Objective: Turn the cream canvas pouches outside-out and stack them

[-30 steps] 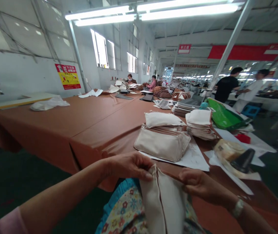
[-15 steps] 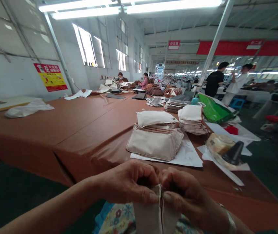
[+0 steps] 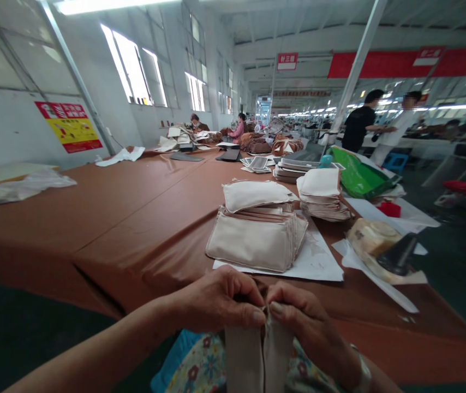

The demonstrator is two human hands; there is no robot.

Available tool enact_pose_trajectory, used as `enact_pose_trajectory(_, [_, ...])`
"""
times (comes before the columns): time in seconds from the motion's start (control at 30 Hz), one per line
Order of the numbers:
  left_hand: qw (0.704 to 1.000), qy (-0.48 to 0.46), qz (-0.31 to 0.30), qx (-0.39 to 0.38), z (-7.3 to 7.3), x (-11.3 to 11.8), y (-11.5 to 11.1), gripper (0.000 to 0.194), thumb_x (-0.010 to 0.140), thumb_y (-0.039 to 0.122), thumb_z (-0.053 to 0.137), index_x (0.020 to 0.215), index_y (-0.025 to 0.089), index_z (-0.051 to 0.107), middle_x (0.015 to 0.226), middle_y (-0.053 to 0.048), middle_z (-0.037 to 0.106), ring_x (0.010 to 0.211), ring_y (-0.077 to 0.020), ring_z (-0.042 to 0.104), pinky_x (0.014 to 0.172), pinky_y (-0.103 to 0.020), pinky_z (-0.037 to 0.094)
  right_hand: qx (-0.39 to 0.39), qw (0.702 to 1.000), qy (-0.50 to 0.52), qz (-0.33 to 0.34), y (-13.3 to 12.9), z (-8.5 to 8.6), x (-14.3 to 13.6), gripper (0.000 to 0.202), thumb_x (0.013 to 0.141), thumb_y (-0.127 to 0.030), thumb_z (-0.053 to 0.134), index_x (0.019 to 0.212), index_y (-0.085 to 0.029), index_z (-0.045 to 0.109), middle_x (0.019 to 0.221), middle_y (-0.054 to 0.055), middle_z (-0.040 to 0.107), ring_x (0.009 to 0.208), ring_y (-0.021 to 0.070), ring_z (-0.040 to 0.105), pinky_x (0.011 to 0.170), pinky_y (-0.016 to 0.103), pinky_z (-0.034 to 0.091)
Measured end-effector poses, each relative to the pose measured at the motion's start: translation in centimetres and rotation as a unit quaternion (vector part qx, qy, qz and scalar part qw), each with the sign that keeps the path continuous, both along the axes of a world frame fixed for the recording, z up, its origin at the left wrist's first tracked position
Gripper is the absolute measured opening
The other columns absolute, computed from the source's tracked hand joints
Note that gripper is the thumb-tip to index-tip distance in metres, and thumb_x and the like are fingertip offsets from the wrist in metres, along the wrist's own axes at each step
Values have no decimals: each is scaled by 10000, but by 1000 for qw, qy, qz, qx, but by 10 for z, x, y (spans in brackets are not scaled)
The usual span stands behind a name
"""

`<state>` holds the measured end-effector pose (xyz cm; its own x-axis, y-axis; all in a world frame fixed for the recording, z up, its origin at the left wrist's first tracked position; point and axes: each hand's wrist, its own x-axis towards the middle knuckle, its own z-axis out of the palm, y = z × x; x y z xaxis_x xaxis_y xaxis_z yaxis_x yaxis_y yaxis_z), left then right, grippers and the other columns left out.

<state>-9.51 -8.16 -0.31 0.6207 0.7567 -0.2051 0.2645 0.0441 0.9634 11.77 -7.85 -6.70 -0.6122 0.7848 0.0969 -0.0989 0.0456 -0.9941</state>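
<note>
My left hand (image 3: 222, 300) and my right hand (image 3: 302, 314) are nearly together at the near edge of the table (image 3: 167, 218), each pinching the top end of the pale fabric piece (image 3: 243, 355) between thumb and fingers. The piece hangs down from my fingertips in front of my lap, with a narrow lengthwise slit between its two halves: my left hand grips the left side of the slit, my right hand the right side. Behind it I see my flowered apron (image 3: 206, 360) with its blue edge, and there is a band (image 3: 362, 374) on my right wrist. Just beyond my hands, on the table's brown covering, a large stack of pale pieces (image 3: 253, 240) lies partly on white paper (image 3: 318, 256), with another pale piece (image 3: 257, 195) on top towards its far side. To the right of that and a little farther off is a smaller pale stack (image 3: 321, 188). On the near right I can see a dark cone-shaped object (image 3: 399, 255) leaning beside a yellowish wrapped lump (image 3: 374, 237). Farther back on the right lie a green bag (image 3: 358, 174) and a small red item (image 3: 389, 209), and a crumpled clear plastic bag (image 3: 28, 185) lies at the far left. Two people sit at the far end among brown and pale piles, and two more people, one in black (image 3: 359, 123) and one in white (image 3: 396, 131), stand at the far right.
</note>
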Motion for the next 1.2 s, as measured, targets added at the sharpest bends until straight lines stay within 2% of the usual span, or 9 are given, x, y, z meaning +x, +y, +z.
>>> enact_pose_trajectory(0.1, [998, -36, 10, -51, -20, 2, 4, 365, 787, 441, 692, 853, 82, 701, 699, 0, 551, 615, -94, 403, 556, -196, 320, -83, 996, 16, 7, 3, -15, 1, 317, 900, -465, 570, 805, -164, 543, 676, -32, 406, 599, 109, 314, 524, 214, 251])
enact_pose_trajectory(0.2, [998, 3, 26, -64, -30, 8, 5, 333, 822, 422, 639, 859, 93, 671, 647, 29, 488, 568, -83, 347, 508, -193, 274, -98, 995, 16, 14, 7, -19, 3, 375, 918, -507, 525, 779, -158, 518, 655, -40, 369, 582, 103, 283, 513, 215, 241])
enact_pose_trajectory(0.33, [993, 111, 32, 35, -29, 17, 5, 198, 873, 276, 523, 768, 129, 603, 631, 51, 428, 579, -84, 343, 495, -195, 255, -66, 998, -7, 21, 14, -15, 4, 396, 833, -528, 642, 786, -159, 505, 678, -38, 413, 609, 102, 319, 533, 207, 276])
enact_pose_trajectory(0.47, [966, 193, 9, 171, -29, 21, 5, 190, 884, 215, 480, 715, 147, 532, 654, 46, 459, 604, -88, 380, 554, -213, 278, -68, 995, -72, -2, 18, -13, 2, 265, 791, -335, 715, 747, -147, 533, 681, -19, 516, 620, 107, 400, 553, 211, 315])
enact_pose_trajectory(0.57, [955, 213, -3, 205, -32, 19, 6, 209, 907, 226, 456, 721, 152, 512, 672, 41, 469, 605, -88, 386, 571, -220, 285, -92, 991, -92, -31, 17, -13, 2, 170, 799, -253, 670, 731, -135, 567, 666, -9, 550, 606, 108, 422, 546, 214, 322])
enact_pose_trajectory(0.73, [990, 128, 1, 57, -37, 17, 10, 274, 923, 304, 457, 764, 129, 595, 630, 46, 398, 569, -85, 330, 492, -202, 255, -117, 988, -79, -58, 13, -15, 4, 132, 781, -228, 662, 735, -130, 585, 637, -14, 552, 571, 100, 412, 513, 209, 306])
enact_pose_trajectory(0.93, [993, 94, 64, -39, -50, 24, 7, 298, 810, 375, 619, 782, 84, 678, 577, 55, 403, 520, -69, 288, 448, -202, 204, -131, 984, -88, -84, 7, -23, 4, 108, 779, -217, 655, 735, -130, 610, 614, -25, 537, 539, 88, 392, 486, 200, 294])
enact_pose_trajectory(1.07, [992, 70, 72, -71, -54, 23, 1, 237, 792, 317, 595, 709, 101, 646, 540, 63, 374, 489, -65, 250, 437, -215, 166, -39, 994, -57, -84, 1, -25, 6, 68, 814, -188, 632, 778, -139, 661, 719, 18, 607, 654, 132, 505, 594, 227, 394])
enact_pose_trajectory(1.2, [979, -25, 89, -182, -46, 22, -6, 160, 693, 257, 679, 657, 106, 642, 530, 51, 423, 477, -61, 271, 450, -214, 177, 157, 987, -23, -27, -6, -17, 13, 105, 878, -149, 571, 866, -163, 674, 776, 33, 583, 703, 143, 536, 641, 245, 411])
